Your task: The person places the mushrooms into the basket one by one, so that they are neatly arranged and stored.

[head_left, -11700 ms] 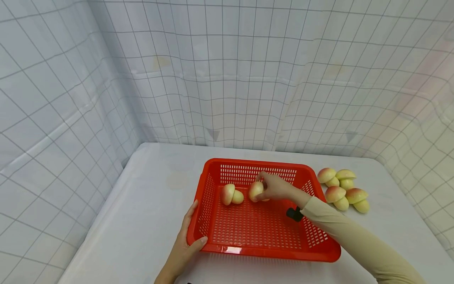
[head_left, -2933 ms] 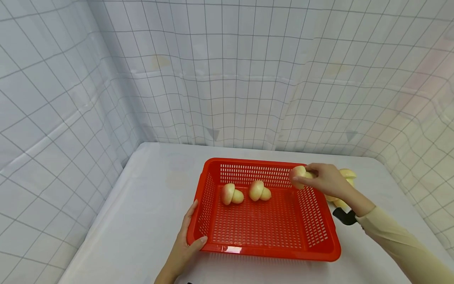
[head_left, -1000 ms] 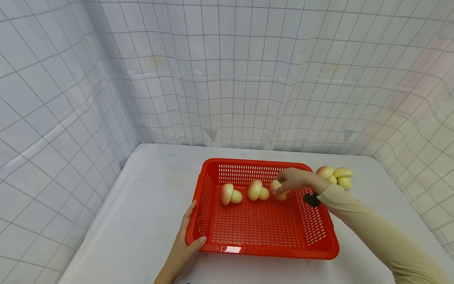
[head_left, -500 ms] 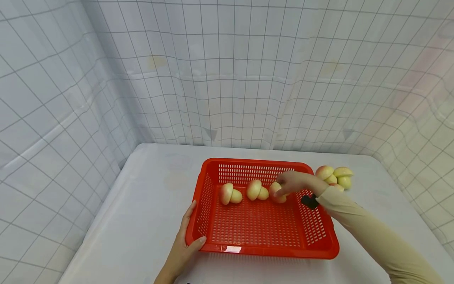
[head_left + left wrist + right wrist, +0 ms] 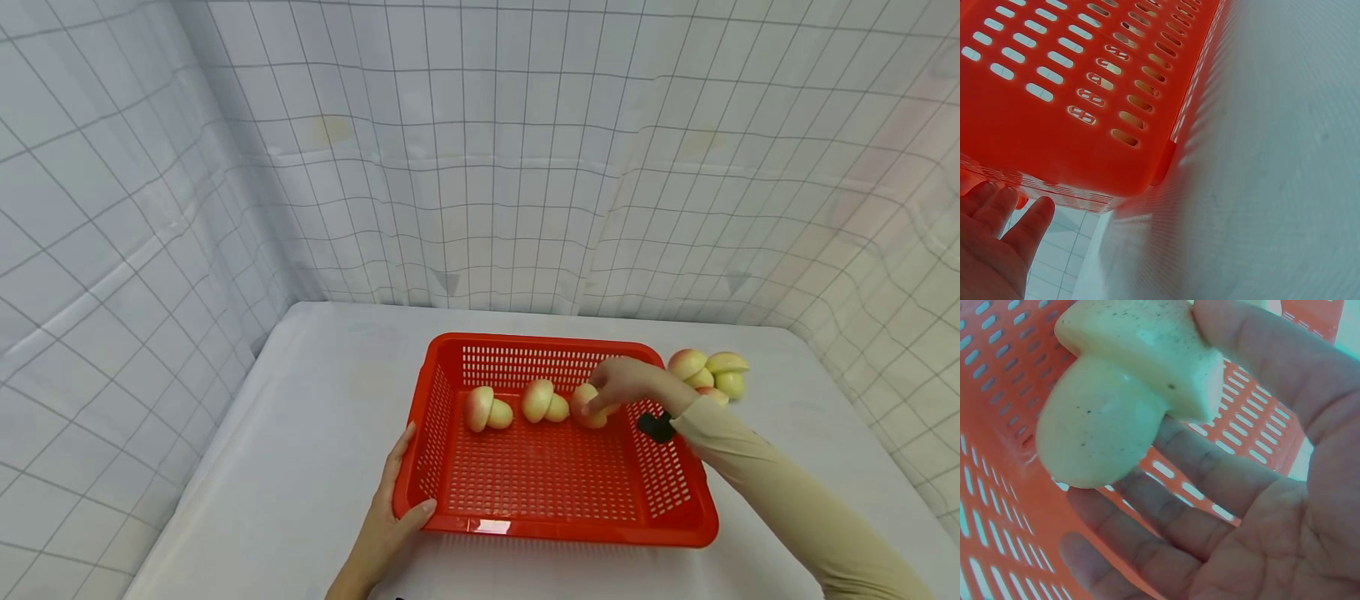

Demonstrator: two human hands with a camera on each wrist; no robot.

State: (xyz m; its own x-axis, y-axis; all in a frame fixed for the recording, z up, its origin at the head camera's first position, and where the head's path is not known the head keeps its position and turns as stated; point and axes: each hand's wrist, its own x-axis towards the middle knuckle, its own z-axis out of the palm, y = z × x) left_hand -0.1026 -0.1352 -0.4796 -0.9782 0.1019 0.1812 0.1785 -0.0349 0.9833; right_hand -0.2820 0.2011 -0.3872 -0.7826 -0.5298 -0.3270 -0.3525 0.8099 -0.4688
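Note:
My right hand [image 5: 630,382] is inside the red basket [image 5: 555,529], pinching a toy mushroom [image 5: 1094,422] with a red-and-yellow cap between thumb and fingers. In the head view the hand covers part of its stem. Left of it, two similar mushrooms lie on the basket floor in a row: one in the middle [image 5: 537,402] and one at the left [image 5: 478,409]. Their stems point right. My left hand [image 5: 386,512] rests at the basket's front left corner, thumb on the front rim and fairly straight fingers along the outer left side.
Outside the basket's right wall, more mushrooms [image 5: 726,363] sit clustered on the white table [image 5: 315,400]; my right forearm partly hides the nearest. Grid-patterned white cloth [image 5: 510,167] hangs behind and at both sides.
Since the oldest frame my right hand let go of the middle mushroom, took another from the right cluster and carried it left into the basket. Over the last second it hardly moves. The left hand stays.

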